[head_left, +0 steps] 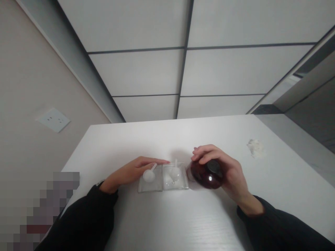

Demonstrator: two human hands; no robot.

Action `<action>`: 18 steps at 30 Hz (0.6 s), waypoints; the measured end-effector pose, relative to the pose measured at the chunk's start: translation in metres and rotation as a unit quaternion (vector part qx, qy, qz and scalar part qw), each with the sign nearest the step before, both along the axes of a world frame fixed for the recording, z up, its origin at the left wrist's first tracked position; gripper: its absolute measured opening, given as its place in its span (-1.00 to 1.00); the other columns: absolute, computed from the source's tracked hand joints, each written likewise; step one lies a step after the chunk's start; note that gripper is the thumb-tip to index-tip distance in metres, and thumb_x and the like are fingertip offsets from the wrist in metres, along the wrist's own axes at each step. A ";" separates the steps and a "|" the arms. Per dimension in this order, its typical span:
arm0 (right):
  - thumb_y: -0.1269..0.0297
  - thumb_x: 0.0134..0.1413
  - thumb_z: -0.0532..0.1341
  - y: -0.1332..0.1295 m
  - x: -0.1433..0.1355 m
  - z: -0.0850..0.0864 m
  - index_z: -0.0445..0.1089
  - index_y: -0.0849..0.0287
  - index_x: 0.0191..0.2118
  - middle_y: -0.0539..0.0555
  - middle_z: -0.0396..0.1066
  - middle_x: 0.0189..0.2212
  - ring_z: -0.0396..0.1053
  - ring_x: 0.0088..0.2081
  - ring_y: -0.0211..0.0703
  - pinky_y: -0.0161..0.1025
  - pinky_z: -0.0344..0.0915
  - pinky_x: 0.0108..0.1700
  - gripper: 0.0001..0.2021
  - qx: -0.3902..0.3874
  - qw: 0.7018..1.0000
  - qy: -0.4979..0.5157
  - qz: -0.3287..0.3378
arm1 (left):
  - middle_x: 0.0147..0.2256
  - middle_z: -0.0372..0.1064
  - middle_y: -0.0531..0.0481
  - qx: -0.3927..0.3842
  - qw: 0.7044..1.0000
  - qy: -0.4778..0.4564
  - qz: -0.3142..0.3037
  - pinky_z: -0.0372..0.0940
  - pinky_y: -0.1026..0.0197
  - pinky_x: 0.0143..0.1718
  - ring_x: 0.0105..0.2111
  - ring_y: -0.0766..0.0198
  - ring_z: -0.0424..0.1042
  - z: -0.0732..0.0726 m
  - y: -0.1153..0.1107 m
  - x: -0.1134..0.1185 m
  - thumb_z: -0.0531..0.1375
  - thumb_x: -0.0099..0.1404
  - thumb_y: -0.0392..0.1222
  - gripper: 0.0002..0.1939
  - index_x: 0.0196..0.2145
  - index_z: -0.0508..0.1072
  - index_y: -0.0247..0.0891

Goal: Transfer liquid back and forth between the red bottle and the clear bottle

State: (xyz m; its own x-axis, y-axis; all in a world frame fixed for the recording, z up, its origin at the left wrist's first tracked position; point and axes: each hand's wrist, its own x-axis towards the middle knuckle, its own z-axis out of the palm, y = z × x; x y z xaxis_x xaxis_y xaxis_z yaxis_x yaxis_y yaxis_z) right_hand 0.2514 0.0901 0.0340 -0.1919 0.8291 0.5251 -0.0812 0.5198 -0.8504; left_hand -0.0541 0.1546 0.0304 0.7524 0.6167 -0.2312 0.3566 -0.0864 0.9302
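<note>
My right hand (231, 170) is curled round a glossy dark red-brown bottle (201, 176) with a round black top, at the right of a clear box. Two square compartments make up this clear box (150, 188), which lies on the white table. A small white scoop (149, 175) leans in the left compartment, its handle up to the right. Another scoop (175, 172) stands in the right compartment, among something pale that I cannot make out. My left hand (133, 170) lies with outstretched fingers along the box's far left edge, touching it.
On the right of the white table (167, 216) lies a crumpled whitish clump (255, 148). White panels (146, 76) with dark strips rise behind the far edge. A wall socket (54, 120) is at the left. A pixelated patch (42, 216) covers the lower left.
</note>
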 end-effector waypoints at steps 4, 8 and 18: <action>0.01 0.29 0.43 0.000 -0.002 0.002 0.50 -0.05 -0.01 0.01 0.59 -0.09 0.54 -0.03 -0.12 -0.08 0.33 0.30 -0.73 -0.015 1.000 0.023 -0.011 | 0.22 0.55 -0.13 -0.007 1.000 -0.008 0.008 0.23 -0.01 0.34 0.21 -0.07 0.50 0.001 -0.002 -0.001 0.10 0.52 0.36 -0.37 0.23 0.58 -0.13; -0.10 0.47 0.20 -0.001 0.000 0.006 0.56 -0.01 -0.05 0.09 0.60 -0.01 0.53 0.05 -0.03 0.10 0.21 0.42 -0.68 0.012 1.000 -0.028 -0.001 | 0.24 0.54 -0.12 -0.006 1.000 -0.003 0.010 0.20 -0.02 0.36 0.24 -0.07 0.48 0.002 -0.002 0.000 0.10 0.53 0.34 -0.39 0.24 0.58 -0.10; -0.02 0.33 0.38 -0.002 -0.002 0.004 0.55 0.00 -0.08 0.08 0.62 -0.18 0.59 -0.08 -0.02 0.20 0.27 0.38 -0.76 0.015 0.999 0.012 -0.032 | 0.24 0.53 -0.15 -0.005 1.000 -0.011 0.007 0.21 -0.01 0.35 0.23 -0.07 0.49 0.002 -0.002 0.000 0.11 0.55 0.27 -0.43 0.24 0.57 -0.14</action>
